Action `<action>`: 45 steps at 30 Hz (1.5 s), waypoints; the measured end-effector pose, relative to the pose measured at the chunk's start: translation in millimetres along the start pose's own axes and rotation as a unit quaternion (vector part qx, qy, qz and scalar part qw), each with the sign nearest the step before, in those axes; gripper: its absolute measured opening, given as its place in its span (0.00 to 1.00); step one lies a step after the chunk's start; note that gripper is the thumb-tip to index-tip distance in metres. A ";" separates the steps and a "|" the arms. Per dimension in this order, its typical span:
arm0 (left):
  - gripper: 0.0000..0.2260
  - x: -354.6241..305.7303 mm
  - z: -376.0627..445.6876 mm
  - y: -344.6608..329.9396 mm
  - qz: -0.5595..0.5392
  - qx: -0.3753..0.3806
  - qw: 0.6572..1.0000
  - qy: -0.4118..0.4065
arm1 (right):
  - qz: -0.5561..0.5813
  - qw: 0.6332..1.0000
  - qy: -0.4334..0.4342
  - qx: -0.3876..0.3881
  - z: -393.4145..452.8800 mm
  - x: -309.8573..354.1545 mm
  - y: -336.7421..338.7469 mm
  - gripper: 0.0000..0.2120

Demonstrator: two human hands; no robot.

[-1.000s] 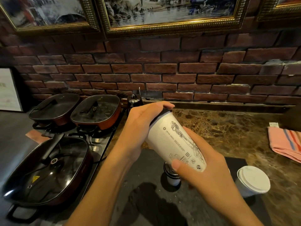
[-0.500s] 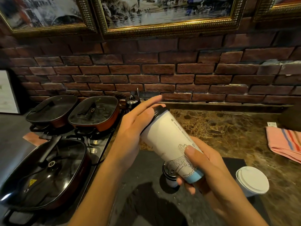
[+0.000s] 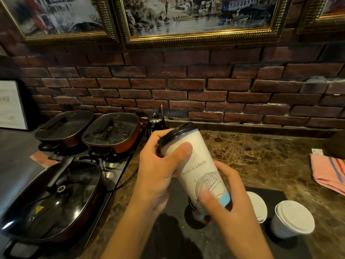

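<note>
Cup (image 3: pixel 197 165) in both hands above the counter: we hold the tall white paper cup tilted in mid-air, its black lid (image 3: pixel 177 132) pointing to 11 o'clock and its blue-banded base to 5 o'clock. Our left hand (image 3: pixel 158 176) wraps the top, thumb across the wall just under the lid's rim, fingers curled round the lid's far edge. Our right hand (image 3: pixel 229 199) grips the base, fingers curled round the lower wall. Below the base lies a black mat (image 3: pixel 168 234), where a small dark object, mostly hidden, stands under the cup. At 3 o'clock two white-lidded cups (image 3: pixel 295 217) sit close together near the mat's right edge. Open marble counter (image 3: pixel 261 156) runs from 1 to 2 o'clock up to the brick wall (image 3: pixel 186 86), with a striped pink towel (image 3: pixel 328 172) at the far right. From 8 to 10 o'clock three lidded pans (image 3: pixel 52 199) crowd the stove, well apart from our hands.
</note>
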State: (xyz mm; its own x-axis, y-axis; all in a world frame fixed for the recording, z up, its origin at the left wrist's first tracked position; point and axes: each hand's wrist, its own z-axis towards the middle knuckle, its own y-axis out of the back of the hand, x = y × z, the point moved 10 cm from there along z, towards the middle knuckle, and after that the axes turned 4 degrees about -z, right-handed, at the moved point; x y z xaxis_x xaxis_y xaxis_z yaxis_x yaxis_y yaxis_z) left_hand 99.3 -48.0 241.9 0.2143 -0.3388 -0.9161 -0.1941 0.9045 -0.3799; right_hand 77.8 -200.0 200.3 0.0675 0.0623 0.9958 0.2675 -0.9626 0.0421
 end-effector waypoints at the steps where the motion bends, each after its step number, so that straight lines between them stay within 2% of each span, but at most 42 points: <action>1: 0.18 -1.6 -1.0 -1.0 0.014 -0.002 1.000 -0.004 | -0.063 0.997 0.040 -0.009 -1.6 6.8 0.2 0.34; 3: 0.20 -5.3 -2.6 -4.5 0.029 0.001 0.999 -0.014 | -0.099 0.992 0.073 -0.016 -4.6 13.3 -2.4 0.38; 4: 0.21 -7.3 -3.4 -5.5 0.032 0.007 0.999 -0.017 | -0.079 0.994 0.073 -0.018 -6.2 13.7 -1.3 0.37; 5: 0.23 -9.3 -3.9 -7.4 0.030 0.016 0.999 -0.019 | -0.038 0.997 0.062 -0.012 -7.6 12.9 -0.3 0.35; 7: 0.27 -12.4 -4.8 -8.9 0.005 0.045 0.999 -0.013 | 0.117 0.992 0.000 0.051 -9.7 6.0 -10.0 0.32; 9: 0.30 -12.4 -6.2 -7.2 -0.019 0.067 0.998 0.003 | 0.288 0.944 -0.078 0.145 -16.1 0.8 -31.1 0.30; 11: 0.34 -11.2 -8.9 -6.4 -0.025 0.079 0.996 0.016 | 0.421 0.859 -0.147 0.250 -29.9 1.0 -54.6 0.30; 12: 0.35 -11.5 -10.5 -7.5 -0.029 0.085 0.996 0.018 | 0.470 0.815 -0.153 0.303 -35.6 6.0 -63.2 0.30; 13: 0.36 -11.9 -11.7 -7.9 -0.032 0.089 0.995 0.015 | 0.497 0.787 -0.159 0.329 -37.9 7.6 -67.5 0.31; 14: 0.35 -12.5 -12.7 -8.1 -0.032 0.089 0.995 0.012 | 0.504 0.781 -0.166 0.331 -38.6 6.7 -69.7 0.32; 15: 0.33 -13.0 -13.2 -7.0 -0.030 0.083 0.996 0.009 | 0.496 0.789 -0.174 0.318 -36.9 3.3 -69.5 0.33; 16: 0.31 -13.3 -13.5 -5.2 -0.029 0.074 0.997 0.007 | 0.454 0.829 -0.170 0.279 -33.1 -3.0 -63.2 0.34; 18: 0.27 -13.1 -13.2 0.4 -0.021 0.051 0.998 0.006 | 0.302 0.932 -0.121 0.161 -23.7 -7.1 -38.8 0.32; 20: 0.23 -14.8 -12.7 6.1 0.004 0.029 1.000 0.004 | 0.128 0.988 -0.034 0.085 -20.3 5.5 -21.4 0.31; 21: 0.23 -16.5 -12.9 8.1 0.020 0.021 1.000 0.001 | 0.043 0.997 0.004 0.057 -20.3 12.5 -16.9 0.33; 23: 0.25 -22.1 -14.6 8.8 0.055 0.012 0.998 -0.015 | -0.093 0.993 0.062 0.022 -21.1 21.4 -15.0 0.41; 25: 0.26 -29.0 -17.8 6.8 0.085 0.009 0.996 -0.040 | -0.138 0.986 0.092 0.003 -24.1 26.6 -15.5 0.43; 28: 0.28 -35.9 -21.5 1.1 0.064 0.033 0.996 -0.059 | -0.057 0.993 0.104 0.009 -30.3 32.4 -14.2 0.37; 30: 0.30 -36.5 -23.5 -2.8 0.027 0.068 0.996 -0.052 | 0.102 0.990 0.047 0.083 -32.2 24.1 -26.0 0.33; 31: 0.29 -36.4 -24.9 -4.5 0.009 0.086 0.995 -0.046 | 0.197 0.972 0.013 0.131 -34.8 20.7 -35.9 0.33; 33: 0.27 -36.5 -27.5 -5.5 -0.009 0.106 0.994 -0.035 | 0.366 0.905 -0.061 0.211 -40.3 13.2 -53.5 0.30; 35: 0.31 -36.5 -28.3 -6.1 0.000 0.114 0.993 -0.035 | 0.463 0.837 -0.098 0.275 -46.2 14.0 -66.8 0.28; 36: 0.32 -36.6 -27.4 -4.7 0.005 0.106 0.994 -0.037 | 0.466 0.833 -0.103 0.280 -45.7 12.7 -68.9 0.28; 37: 0.30 -36.3 -25.8 -2.2 0.007 0.094 0.995 -0.038 | 0.441 0.852 -0.104 0.263 -42.3 9.1 -66.7 0.29; 38: 0.28 -35.8 -23.9 0.4 0.009 0.080 0.996 -0.037 | 0.382 0.891 -0.092 0.225 -37.0 6.7 -59.7 0.31; 40: 0.28 -34.1 -21.0 5.0 0.016 0.059 0.997 -0.036 | 0.187 0.973 -0.032 0.128 -26.1 10.1 -37.0 0.34; 41: 0.28 -33.5 -20.2 6.6 0.028 0.051 0.998 -0.036 | 0.069 0.995 0.010 0.077 -22.8 15.8 -25.8 0.33; 43: 0.28 -34.5 -19.7 7.6 0.060 0.038 0.997 -0.039 | -0.128 0.988 0.081 0.027 -21.5 29.1 -17.8 0.37; 45: 0.26 -35.2 -20.0 6.2 0.082 0.035 0.995 -0.045 | -0.253 0.960 0.117 0.008 -23.1 33.0 -20.8 0.42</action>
State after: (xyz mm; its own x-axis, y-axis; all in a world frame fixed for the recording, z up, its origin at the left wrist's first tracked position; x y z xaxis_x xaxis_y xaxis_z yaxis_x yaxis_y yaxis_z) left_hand 71.4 -35.6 269.2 0.2712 -0.1632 -0.9486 -0.1672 0.9626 -0.2134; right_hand 52.3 -183.9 234.2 -0.2926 0.4579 0.8394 0.2248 -0.8203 0.5259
